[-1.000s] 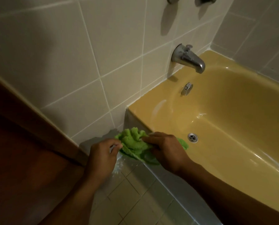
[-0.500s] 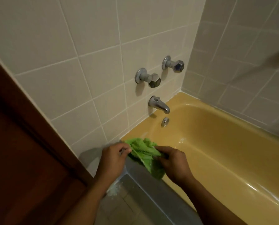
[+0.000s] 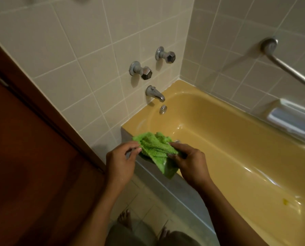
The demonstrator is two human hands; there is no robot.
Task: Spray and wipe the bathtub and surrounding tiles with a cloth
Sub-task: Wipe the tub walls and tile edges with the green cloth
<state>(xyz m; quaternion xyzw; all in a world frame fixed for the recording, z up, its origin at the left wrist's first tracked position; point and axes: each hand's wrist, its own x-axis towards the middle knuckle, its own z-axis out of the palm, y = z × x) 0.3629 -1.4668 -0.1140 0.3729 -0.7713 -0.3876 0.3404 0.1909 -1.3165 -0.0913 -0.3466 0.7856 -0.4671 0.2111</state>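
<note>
**Head view: fluffy green cloth held over the long yellow bathtub**

Both hands hold the cloth up by the near left corner of the bathtub. I cannot tell if it touches the rim there.

The left hand is on the left side of the cloth. Its thumb and first finger pinch the left edge, and the other fingers curl in behind. The right hand is on the right side. Its thumb lies on top of the cloth and its fingers curl round the far side, so it holds the bigger bunch.

The cloth sits right between the two sets of fingertips. It is scrunched up. Its long way runs from the top left, near the rim corner, down to a loose corner that hangs low by the right hand.

The inside of the bathtub is to the right of the cloth and a bit ahead. The pale square wall tiles are ahead and to the left. The grey metal spout sticks out of them, past the cloth.

My guess is that the cloth is being folded for wiping. The right hand is nearer the inside of the bathtub and has more cloth, so it looks best placed to wipe there. The loose corner might drag if it is not tucked in. No spray bottle shows.
</note>
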